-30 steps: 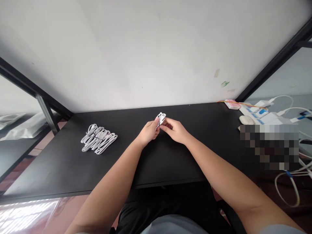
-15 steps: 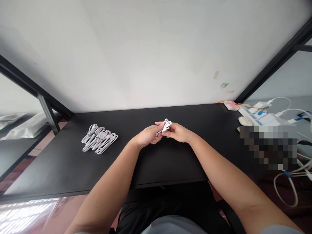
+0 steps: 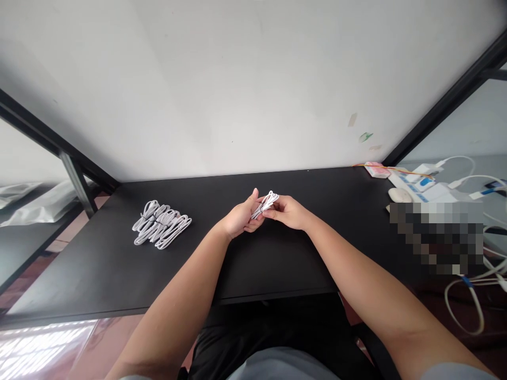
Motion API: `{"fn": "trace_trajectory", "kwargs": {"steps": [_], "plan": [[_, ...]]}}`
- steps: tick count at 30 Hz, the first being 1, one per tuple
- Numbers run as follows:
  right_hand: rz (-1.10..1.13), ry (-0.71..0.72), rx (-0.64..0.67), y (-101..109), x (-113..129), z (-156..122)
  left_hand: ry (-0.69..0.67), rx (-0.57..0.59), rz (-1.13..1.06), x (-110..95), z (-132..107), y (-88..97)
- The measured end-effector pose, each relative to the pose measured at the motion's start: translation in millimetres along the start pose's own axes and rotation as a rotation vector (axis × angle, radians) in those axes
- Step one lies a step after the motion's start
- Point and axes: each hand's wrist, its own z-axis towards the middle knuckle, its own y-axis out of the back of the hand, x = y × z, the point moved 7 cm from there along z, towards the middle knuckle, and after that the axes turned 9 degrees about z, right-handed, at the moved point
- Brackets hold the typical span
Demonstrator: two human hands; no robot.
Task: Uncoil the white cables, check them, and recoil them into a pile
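Note:
A coiled white cable point(image 3: 266, 205) with a dark tie round its middle is held between my two hands above the black table. My left hand point(image 3: 242, 215) cradles it from below and the left, fingers curled under it and thumb raised off it. From the right, my right hand point(image 3: 288, 212) pinches the coil between thumb and fingers; its fingertips are partly hidden behind the cable. Over to the left, several more tied white cable bundles point(image 3: 160, 224) lie side by side on the table.
The black table point(image 3: 119, 274) meets a white wall behind. At the right are a white mouse point(image 3: 399, 195), a power strip point(image 3: 407, 183) with plugged-in chargers and loose white cables, and a pixelated patch. Black frame posts rise on both sides; plastic bags point(image 3: 47, 203) lie far left.
My left thumb has lifted off the cable and now points up, so the dark tie shows more. The right hand keeps its pinch, and the bundles at left have not moved.

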Motion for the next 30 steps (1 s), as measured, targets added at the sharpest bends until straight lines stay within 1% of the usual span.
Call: {"fn": "trace_trajectory", "kwargs": {"steps": [4,9,17,24,27,30], "plan": [[-0.019,0.023,-0.038,2.5,3.6,-0.5,-0.016,0.026,-0.010,-4.7,-2.9,-3.3],[-0.046,0.016,-0.068,6.6,5.3,-1.5,-0.061,0.059,0.002,-10.0,-7.8,-7.4],[-0.019,-0.025,-0.011,2.9,0.8,-1.0,-0.088,-0.004,0.017,-6.6,-4.3,-3.3],[0.046,-0.004,0.065,-2.4,-4.1,-0.2,-0.111,0.013,0.001,-10.5,-4.2,-9.6],[0.055,0.017,0.042,-0.7,-0.6,-1.1,-0.090,-0.002,0.018,-8.4,-2.8,-9.0],[0.021,0.009,0.024,-0.2,5.6,-2.8,-0.064,-0.046,0.029,-5.4,-1.1,-5.1]]}}
